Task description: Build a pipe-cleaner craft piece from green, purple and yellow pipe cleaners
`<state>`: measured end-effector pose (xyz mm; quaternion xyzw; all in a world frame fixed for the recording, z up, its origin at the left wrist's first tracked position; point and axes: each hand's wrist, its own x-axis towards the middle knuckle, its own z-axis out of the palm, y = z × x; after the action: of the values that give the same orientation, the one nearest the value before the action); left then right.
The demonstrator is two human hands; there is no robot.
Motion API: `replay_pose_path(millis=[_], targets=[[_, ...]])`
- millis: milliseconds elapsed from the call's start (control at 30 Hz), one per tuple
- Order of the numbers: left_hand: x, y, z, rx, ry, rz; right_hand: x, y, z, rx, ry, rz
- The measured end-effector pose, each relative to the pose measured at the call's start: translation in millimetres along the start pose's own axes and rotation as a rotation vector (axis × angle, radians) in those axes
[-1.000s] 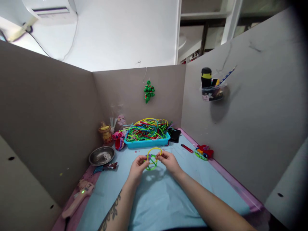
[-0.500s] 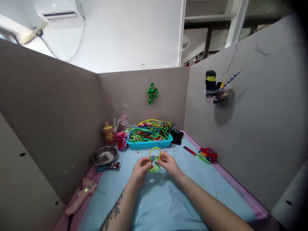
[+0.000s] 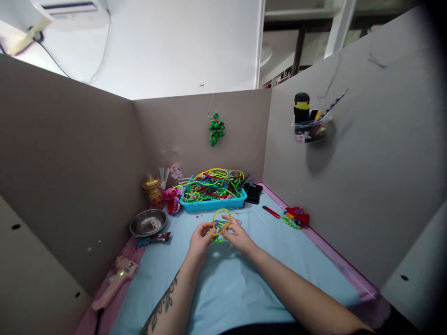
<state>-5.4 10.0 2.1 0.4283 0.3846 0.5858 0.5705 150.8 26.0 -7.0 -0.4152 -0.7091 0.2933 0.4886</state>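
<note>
Over the middle of the blue table cover [image 3: 244, 288], my left hand [image 3: 201, 238] and my right hand [image 3: 239, 235] face each other. Both are closed, fingertips pinching a yellow pipe-cleaner ring [image 3: 221, 210] from its two sides. Green and purple twisted pieces [image 3: 219, 225] show inside and below the ring, between my fingers. How these pieces join the ring is too small to make out. Beyond my hands stands a light-blue tray [image 3: 213, 204] heaped with pipe cleaners [image 3: 214, 186] in many colours.
To the left are a metal bowl [image 3: 135, 228], a wrapper [image 3: 153, 239] and a pink glue gun [image 3: 113, 286] with a lit green light. On the right lie a red pen-like stick [image 3: 271, 211] and a colourful bundle [image 3: 296, 217]. Grey partitions [image 3: 199, 135] enclose the table.
The camera view has shifted slightly, so everything sits a little further left and higher. The ring looks rounder and tipped a little differently. Both hands keep their grip on it.
</note>
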Motion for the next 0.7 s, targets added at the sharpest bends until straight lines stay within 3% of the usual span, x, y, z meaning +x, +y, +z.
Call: replay_pose_path(millis=[167,433,633,700], targets=[[2,-2,3.6,0.061,0.044,0.1,-1,6,7,-0.008,-0.046,-0.026],[0,-4,8.3,0.146,0.072,0.191,-5,-2,13,-0.074,0.09,-0.118],[-1,0,7.5,0.155,0.111,0.187,-5,-8,5,-0.171,0.328,-0.153],[-1,1,7.9,0.151,0.118,0.182,-5,-11,3,-0.214,0.314,-0.152]])
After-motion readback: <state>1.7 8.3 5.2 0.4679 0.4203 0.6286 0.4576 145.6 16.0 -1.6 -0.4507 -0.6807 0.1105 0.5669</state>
